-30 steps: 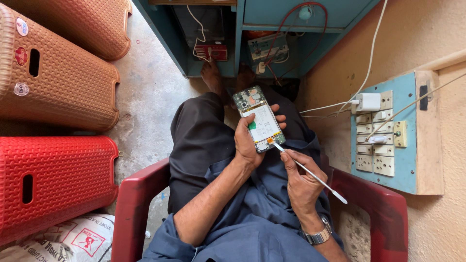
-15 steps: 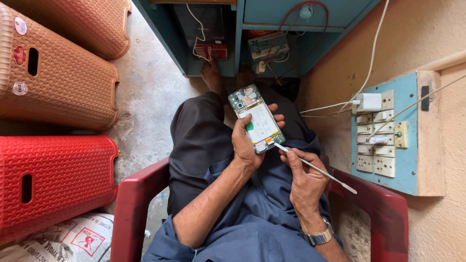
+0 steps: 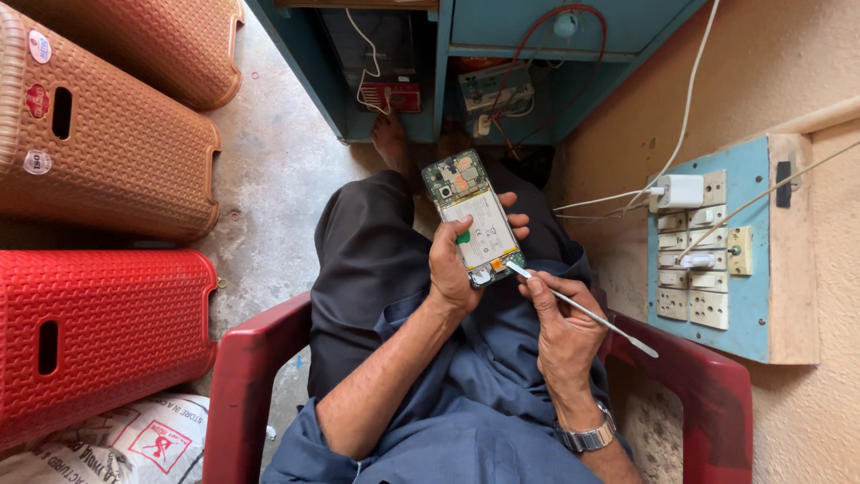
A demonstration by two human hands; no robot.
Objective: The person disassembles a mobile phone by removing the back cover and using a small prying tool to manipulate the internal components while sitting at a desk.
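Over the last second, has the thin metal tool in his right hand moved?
Yes. The metal tool has tilted: its far end has dropped lower against the blue switchboard on the wall, while its tip stays at the opened phone's lower edge.

Tight spot around the lap

Chair arms (image 3: 246,376) box in both sides, switchboard (image 3: 717,260) and its cables (image 3: 609,199) crowd the right; bare floor (image 3: 269,179) opens left, before the stools (image 3: 98,143).

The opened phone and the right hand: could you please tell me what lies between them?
In the head view, a thin metal spudger spans the gap: the right hand holds its shaft, and its tip meets the bottom edge of the opened phone, held by the left hand.
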